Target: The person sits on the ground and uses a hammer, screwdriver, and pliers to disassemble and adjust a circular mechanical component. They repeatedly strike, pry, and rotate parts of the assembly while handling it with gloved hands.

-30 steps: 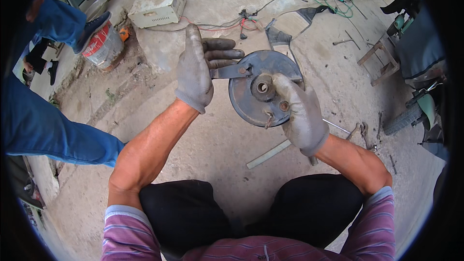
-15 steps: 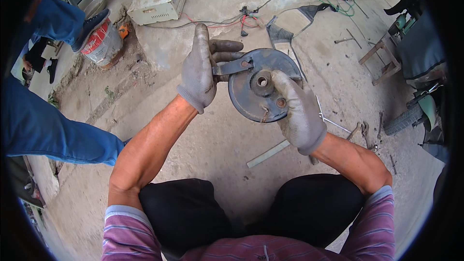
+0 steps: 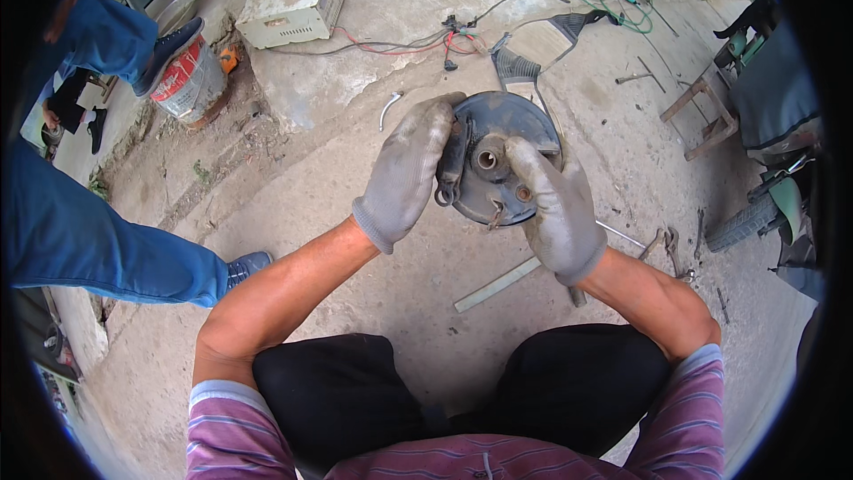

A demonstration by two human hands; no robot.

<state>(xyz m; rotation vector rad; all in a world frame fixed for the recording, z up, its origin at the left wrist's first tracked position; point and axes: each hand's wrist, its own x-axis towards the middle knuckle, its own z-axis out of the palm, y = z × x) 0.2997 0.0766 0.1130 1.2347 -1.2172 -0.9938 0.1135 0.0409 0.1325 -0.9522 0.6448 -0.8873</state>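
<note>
A round, dark drum brake plate (image 3: 511, 113) is held up in front of me, between my two gloved hands. It has a hollow hub (image 3: 488, 159) in the middle and a metal lever arm (image 3: 454, 164) on its left side, pointing down. My left hand (image 3: 404, 173) is closed against the plate's left edge and the lever arm, its fingertips hidden behind. My right hand (image 3: 560, 213) grips the right edge, with the thumb lying across the face beside the hub and the other fingers mostly out of sight behind the plate.
On the concrete lie a pale flat strip (image 3: 498, 284), wrench-like tools (image 3: 673, 253), a small curved silver piece (image 3: 389, 109) and cables (image 3: 418, 39). A beige metal box (image 3: 289, 7) and a paint-stained bucket (image 3: 191, 89) stand beyond. Another person's jeans-clad leg (image 3: 115, 231) is close at left; a motorcycle (image 3: 769, 204) is at right.
My left hand has gone from stretched fingers to closing on the plate's left side. The lever arm, which stuck out leftward, now points down. The curved silver piece has come into sight.
</note>
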